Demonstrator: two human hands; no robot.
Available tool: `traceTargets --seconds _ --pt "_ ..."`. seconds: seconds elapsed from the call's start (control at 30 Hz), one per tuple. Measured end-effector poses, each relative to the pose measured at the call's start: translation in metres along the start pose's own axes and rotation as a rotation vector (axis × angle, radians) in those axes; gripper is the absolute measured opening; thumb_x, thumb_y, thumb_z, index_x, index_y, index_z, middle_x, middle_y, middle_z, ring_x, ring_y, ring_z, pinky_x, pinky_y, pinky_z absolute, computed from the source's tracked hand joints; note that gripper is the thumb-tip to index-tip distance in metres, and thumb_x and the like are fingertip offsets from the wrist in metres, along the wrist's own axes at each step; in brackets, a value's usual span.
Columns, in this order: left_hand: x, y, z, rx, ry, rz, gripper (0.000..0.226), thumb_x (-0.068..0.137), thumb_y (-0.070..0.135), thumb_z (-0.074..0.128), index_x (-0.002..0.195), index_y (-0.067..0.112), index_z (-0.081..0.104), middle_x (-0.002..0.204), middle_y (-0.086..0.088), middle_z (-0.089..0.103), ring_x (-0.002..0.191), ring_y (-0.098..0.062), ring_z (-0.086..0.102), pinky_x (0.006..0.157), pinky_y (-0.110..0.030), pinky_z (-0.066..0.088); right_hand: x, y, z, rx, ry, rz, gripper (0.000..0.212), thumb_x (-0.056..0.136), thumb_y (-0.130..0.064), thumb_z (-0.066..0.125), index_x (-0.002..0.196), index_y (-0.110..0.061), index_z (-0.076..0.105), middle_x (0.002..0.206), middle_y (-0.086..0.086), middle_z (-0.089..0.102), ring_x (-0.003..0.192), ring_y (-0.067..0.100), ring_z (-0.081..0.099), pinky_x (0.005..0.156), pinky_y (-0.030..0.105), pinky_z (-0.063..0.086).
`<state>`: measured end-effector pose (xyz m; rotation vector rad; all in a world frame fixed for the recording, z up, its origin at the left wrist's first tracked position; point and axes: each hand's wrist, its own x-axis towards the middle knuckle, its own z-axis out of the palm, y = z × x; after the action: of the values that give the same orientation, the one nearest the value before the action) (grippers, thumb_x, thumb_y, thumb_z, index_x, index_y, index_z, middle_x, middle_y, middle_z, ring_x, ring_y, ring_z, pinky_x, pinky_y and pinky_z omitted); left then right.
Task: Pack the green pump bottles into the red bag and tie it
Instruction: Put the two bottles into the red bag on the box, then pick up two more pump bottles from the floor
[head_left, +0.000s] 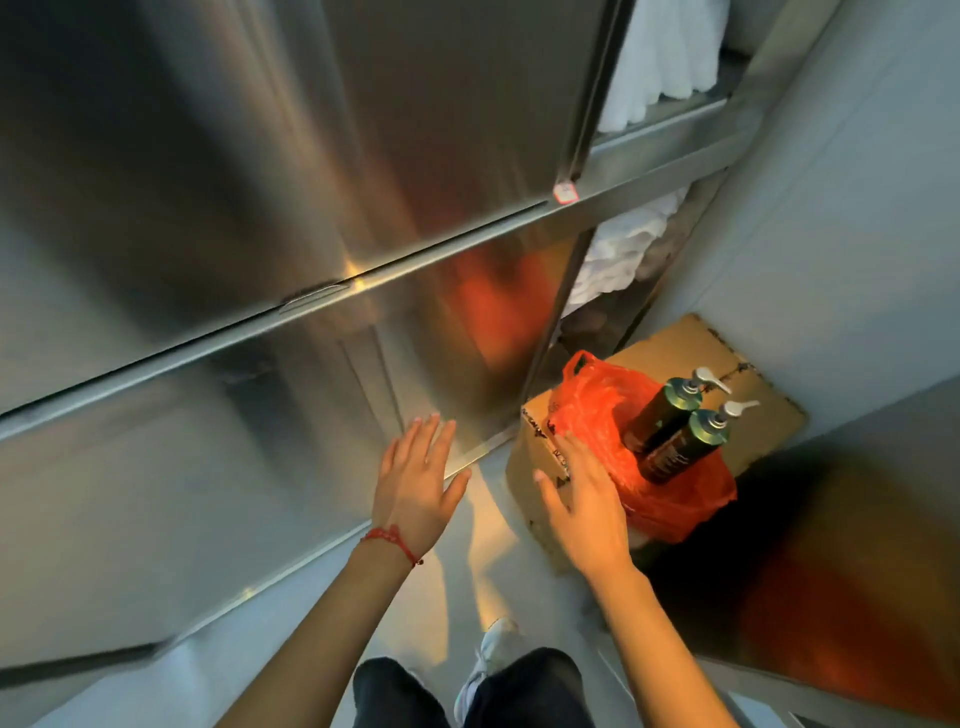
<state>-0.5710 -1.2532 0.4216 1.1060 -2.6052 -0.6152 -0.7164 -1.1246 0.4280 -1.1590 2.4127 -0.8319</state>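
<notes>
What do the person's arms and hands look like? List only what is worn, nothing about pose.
Both forearms are bare, with no sleeves in view. The left hand has a thin red string bracelet with small beads or knots at the wrist. The right hand shows no bracelet, watch or glove. No rings can be made out on either hand.

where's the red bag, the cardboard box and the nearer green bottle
red bag (587, 415): head view, crumpled left side
cardboard box (675, 345): head view, bare top flap behind the bag
nearer green pump bottle (685, 447): head view, middle of its dark body
</notes>
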Motion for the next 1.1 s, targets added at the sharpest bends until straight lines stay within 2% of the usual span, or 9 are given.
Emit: traceTargets --seconds 0.13,0.23,0.3,0.5,0.6,0.83,1.0,1.1 --pt "-0.044 -0.038 -0.028 0.033 0.043 -0.073 0.051 0.083 0.027 0.060 0.127 0.006 0.047 0.135 -0.019 0.048 0.128 -0.037 0.039 0.102 -0.052 0.034 -0.012 -0.043 0.028 -0.055 -0.078 -0.118 0.051 0.091 -0.030 0.052 0.137 -0.012 0.040 0.146 0.009 0.039 0.138 0.021 0.031 0.112 0.029 0.018" --pt "-0.077 -0.066 -0.047 0.097 0.095 -0.146 0.051 0.083 0.034 0.051 0.124 0.004 0.049 0.131 -0.022 0.051 0.123 -0.040 0.045 0.097 -0.054 0.038 -0.023 -0.073 0.055 -0.074 -0.154 -0.195 0.051 0.093 -0.035 0.048 0.139 -0.016 0.036 0.149 0.005 0.035 0.139 0.019 0.027 0.112 0.031 0.019" --pt "-0.099 -0.085 -0.058 0.128 0.118 -0.237 0.053 0.087 0.039 0.047 0.128 0.006 0.045 0.136 -0.020 0.047 0.127 -0.038 0.041 0.100 -0.052 0.036 -0.028 -0.092 0.074 -0.094 -0.217 -0.262 0.052 0.093 -0.038 0.045 0.140 -0.020 0.033 0.152 0.002 0.031 0.140 0.017 0.024 0.112 0.030 0.018" --pt "-0.169 -0.125 -0.087 0.118 0.257 -0.559 0.053 0.086 0.030 0.057 0.132 0.009 0.040 0.142 -0.016 0.040 0.133 -0.034 0.033 0.106 -0.050 0.028 -0.035 -0.157 0.122 -0.145 -0.411 -0.525 0.050 0.093 -0.038 0.046 0.139 -0.020 0.036 0.150 0.003 0.035 0.138 0.019 0.029 0.109 0.024 0.016" --pt "-0.200 -0.130 -0.098 0.127 0.355 -0.722 0.053 0.084 0.029 0.060 0.130 0.008 0.043 0.140 -0.017 0.043 0.131 -0.036 0.035 0.105 -0.051 0.030 -0.040 -0.189 0.143 -0.147 -0.524 -0.688 0.051 0.092 -0.038 0.046 0.140 -0.022 0.034 0.151 0.000 0.032 0.139 0.018 0.027 0.108 0.023 0.014" --pt "-0.287 -0.112 -0.106 0.158 0.593 -1.143 0.053 0.084 0.028 0.060 0.130 0.008 0.043 0.141 -0.017 0.040 0.132 -0.037 0.032 0.105 -0.052 0.030 -0.073 -0.242 0.179 -0.159 -0.833 -1.043 0.053 0.092 -0.039 0.045 0.140 -0.020 0.033 0.152 0.001 0.031 0.139 0.018 0.027 0.111 0.030 0.022" --pt "-0.360 -0.091 -0.096 0.168 0.656 -1.440 0.056 0.090 0.036 0.049 0.138 0.014 0.030 0.149 -0.010 0.027 0.139 -0.029 0.019 0.111 -0.046 0.022 -0.125 -0.269 0.200 -0.145 -1.010 -1.226 0.052 0.093 -0.034 0.047 0.139 -0.016 0.034 0.150 0.004 0.034 0.139 0.019 0.028 0.112 0.030 0.021" --pt "-0.398 -0.079 -0.094 0.167 0.712 -1.555 0.056 0.089 0.036 0.050 0.137 0.014 0.031 0.149 -0.011 0.028 0.139 -0.030 0.020 0.110 -0.047 0.023 -0.162 -0.282 0.211 -0.118 -1.100 -1.324 0.051 0.093 -0.035 0.047 0.139 -0.018 0.035 0.150 0.003 0.034 0.139 0.017 0.027 0.112 0.031 0.022"
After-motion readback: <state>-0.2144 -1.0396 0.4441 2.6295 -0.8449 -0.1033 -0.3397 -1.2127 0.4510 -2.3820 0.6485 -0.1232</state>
